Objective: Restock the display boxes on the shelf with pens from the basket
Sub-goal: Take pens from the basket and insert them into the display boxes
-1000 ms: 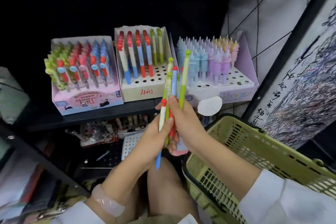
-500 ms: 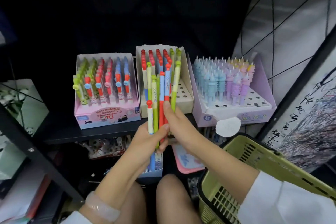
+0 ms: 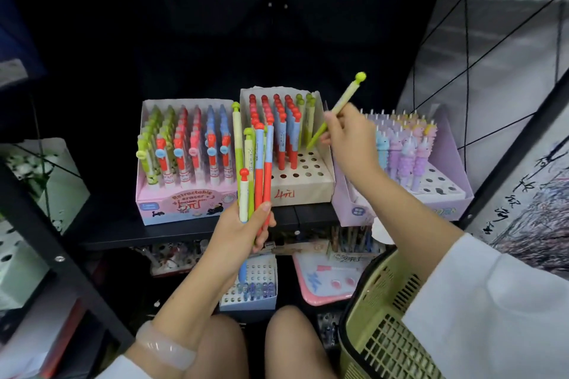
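Pens for restocking: one green pen over the middle display box, a bundle waiting in the other hand.

Head view: the right hand [image 3: 348, 138] pinches a single green pen [image 3: 337, 109], tilted, its lower tip just above the holes of the beige display box [image 3: 300, 191] marked in red, which stands on the black shelf [image 3: 184, 234] between a pink box [image 3: 184, 206] of erasers and a lilac box [image 3: 443, 203] of pastel pens. The left hand [image 3: 243, 231] is curled around an upright bundle of pens [image 3: 254, 169], red, green and blue, held in front of the shelf edge. Rows of red-capped pens fill the beige box's back; its front holes are bare. A green basket [image 3: 378, 335] sits at lower right beside the person's knee.
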`<state>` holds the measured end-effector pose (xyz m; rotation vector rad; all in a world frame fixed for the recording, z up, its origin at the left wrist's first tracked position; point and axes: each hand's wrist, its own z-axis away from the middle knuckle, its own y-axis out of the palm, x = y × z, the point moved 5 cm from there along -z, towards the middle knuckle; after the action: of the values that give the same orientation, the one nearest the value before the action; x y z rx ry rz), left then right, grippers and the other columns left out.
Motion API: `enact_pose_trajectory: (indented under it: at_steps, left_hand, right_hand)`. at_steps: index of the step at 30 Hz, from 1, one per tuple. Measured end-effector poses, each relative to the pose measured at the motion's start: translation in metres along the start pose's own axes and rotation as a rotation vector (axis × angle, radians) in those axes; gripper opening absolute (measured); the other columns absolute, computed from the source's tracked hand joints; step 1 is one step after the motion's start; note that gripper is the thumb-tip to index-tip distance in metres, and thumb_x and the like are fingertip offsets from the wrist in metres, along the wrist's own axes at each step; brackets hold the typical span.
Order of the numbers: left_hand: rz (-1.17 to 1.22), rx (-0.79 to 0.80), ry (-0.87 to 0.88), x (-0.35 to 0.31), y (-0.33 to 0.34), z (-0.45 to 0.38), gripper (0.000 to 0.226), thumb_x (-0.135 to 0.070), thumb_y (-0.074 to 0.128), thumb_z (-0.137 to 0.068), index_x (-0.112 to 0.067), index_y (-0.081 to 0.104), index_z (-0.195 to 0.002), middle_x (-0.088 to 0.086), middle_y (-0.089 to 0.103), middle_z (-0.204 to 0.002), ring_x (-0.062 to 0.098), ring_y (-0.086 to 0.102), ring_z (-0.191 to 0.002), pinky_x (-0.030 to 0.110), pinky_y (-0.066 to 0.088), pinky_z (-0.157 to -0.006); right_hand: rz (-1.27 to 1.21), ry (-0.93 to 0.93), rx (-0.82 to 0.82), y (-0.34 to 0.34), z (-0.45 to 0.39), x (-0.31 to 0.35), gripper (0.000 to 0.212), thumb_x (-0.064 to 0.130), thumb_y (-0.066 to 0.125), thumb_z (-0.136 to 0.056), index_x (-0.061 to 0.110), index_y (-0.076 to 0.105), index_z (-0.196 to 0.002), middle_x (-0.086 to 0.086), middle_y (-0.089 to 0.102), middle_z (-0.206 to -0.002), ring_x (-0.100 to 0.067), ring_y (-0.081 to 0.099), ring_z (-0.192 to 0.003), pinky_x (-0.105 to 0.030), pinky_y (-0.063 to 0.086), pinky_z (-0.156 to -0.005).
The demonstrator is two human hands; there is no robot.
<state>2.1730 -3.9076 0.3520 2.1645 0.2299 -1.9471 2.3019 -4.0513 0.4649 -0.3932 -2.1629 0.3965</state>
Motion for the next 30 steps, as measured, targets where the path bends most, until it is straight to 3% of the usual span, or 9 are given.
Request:
enact_pose_trajectory:
  at_steps: [5, 12, 15, 19, 21, 23, 25, 27, 30]
  left_hand:
    - [-0.020, 0.021, 0.018, -0.002, -0.003, 0.001, 0.026, -0.023, 0.049, -0.095, -0.005, 0.056, -0.077, -0.007, 0.051, -0.048, 0.005, 0.040, -0.043, 0.016, 0.034, -0.042]
    - [-0.030, 0.043, 0.001, 0.003, -0.008, 0.003, 0.027, -0.029, 0.053, -0.092, -0.010, 0.060, -0.074, -0.004, 0.048, -0.052, 0.007, 0.042, -0.046, 0.017, 0.036, -0.044]
    - [-0.047, 0.048, -0.003, 0.003, -0.011, 0.004, 0.028, -0.030, 0.053, -0.092, -0.009, 0.060, -0.075, -0.005, 0.046, -0.048, 0.006, 0.040, -0.043, 0.015, 0.035, -0.043]
    - [-0.048, 0.036, -0.011, 0.001, -0.015, 0.004, 0.028, -0.030, 0.052, -0.092, -0.010, 0.060, -0.074, -0.004, 0.045, -0.047, 0.007, 0.039, -0.043, 0.016, 0.034, -0.043]
    - [-0.041, 0.028, -0.008, 0.001, -0.018, 0.004, 0.028, -0.030, 0.053, -0.092, -0.011, 0.061, -0.074, -0.004, 0.045, -0.047, 0.008, 0.039, -0.044, 0.017, 0.034, -0.043]
    - [-0.034, 0.026, -0.003, 0.001, -0.020, 0.005, 0.027, -0.030, 0.053, -0.092, -0.012, 0.061, -0.074, -0.003, 0.045, -0.048, 0.008, 0.040, -0.045, 0.017, 0.034, -0.043]
    - [-0.026, 0.036, 0.002, 0.000, -0.020, 0.005, 0.027, -0.030, 0.053, -0.091, -0.011, 0.061, -0.075, -0.003, 0.045, -0.048, 0.008, 0.040, -0.044, 0.017, 0.034, -0.043]
    - [-0.020, 0.056, 0.006, 0.000, -0.018, 0.005, 0.028, -0.031, 0.053, -0.091, -0.009, 0.060, -0.076, -0.004, 0.045, -0.047, 0.007, 0.039, -0.043, 0.016, 0.034, -0.042]
    - [-0.004, 0.079, 0.019, -0.002, -0.012, 0.006, 0.030, -0.033, 0.053, -0.090, -0.006, 0.060, -0.079, -0.005, 0.046, -0.047, 0.006, 0.039, -0.042, 0.015, 0.033, -0.042]
  right_hand:
    - [0.207, 0.043, 0.132, 0.033, -0.011, -0.012, 0.023, 0.019, 0.043, -0.098, -0.001, 0.056, -0.097, -0.019, 0.064, -0.088, -0.031, 0.064, -0.080, -0.046, 0.053, -0.075]
    - [0.270, 0.096, 0.150, 0.041, -0.025, -0.017, 0.025, 0.017, 0.041, -0.099, -0.003, 0.057, -0.100, -0.019, 0.064, -0.090, -0.033, 0.063, -0.081, -0.043, 0.052, -0.074]
    - [0.454, 0.072, 0.279, 0.055, -0.019, -0.027, 0.021, 0.006, 0.038, -0.096, -0.004, 0.056, -0.100, -0.018, 0.060, -0.089, -0.033, 0.058, -0.082, -0.035, 0.044, -0.067]
    - [0.540, 0.172, 0.370, 0.066, -0.019, -0.034, 0.024, 0.001, 0.038, -0.094, -0.005, 0.058, -0.104, -0.020, 0.061, -0.104, -0.029, 0.056, -0.087, -0.029, 0.038, -0.065]
    - [0.499, 0.208, 0.325, 0.061, -0.019, -0.033, 0.023, 0.004, 0.042, -0.093, -0.003, 0.057, -0.108, -0.020, 0.061, -0.106, -0.030, 0.058, -0.091, -0.031, 0.043, -0.069]
    - [0.380, 0.185, 0.157, 0.045, -0.012, -0.024, 0.024, 0.004, 0.043, -0.093, 0.001, 0.055, -0.114, -0.016, 0.062, -0.105, -0.029, 0.061, -0.091, -0.034, 0.050, -0.073]
    - [0.120, 0.116, 0.012, 0.031, 0.003, -0.008, 0.016, 0.009, 0.044, -0.094, 0.010, 0.057, -0.103, -0.006, 0.064, -0.092, -0.017, 0.064, -0.075, -0.028, 0.051, -0.062]
    - [-0.135, 0.101, 0.149, 0.034, 0.023, 0.009, 0.013, 0.018, 0.047, -0.095, 0.020, 0.058, -0.089, 0.004, 0.064, -0.080, 0.000, 0.058, -0.059, -0.019, 0.049, -0.052]
    - [-0.285, 0.131, 0.569, 0.059, 0.055, 0.027, 0.017, 0.024, 0.051, -0.094, 0.022, 0.061, -0.081, 0.007, 0.063, -0.073, 0.003, 0.056, -0.058, -0.016, 0.049, -0.054]
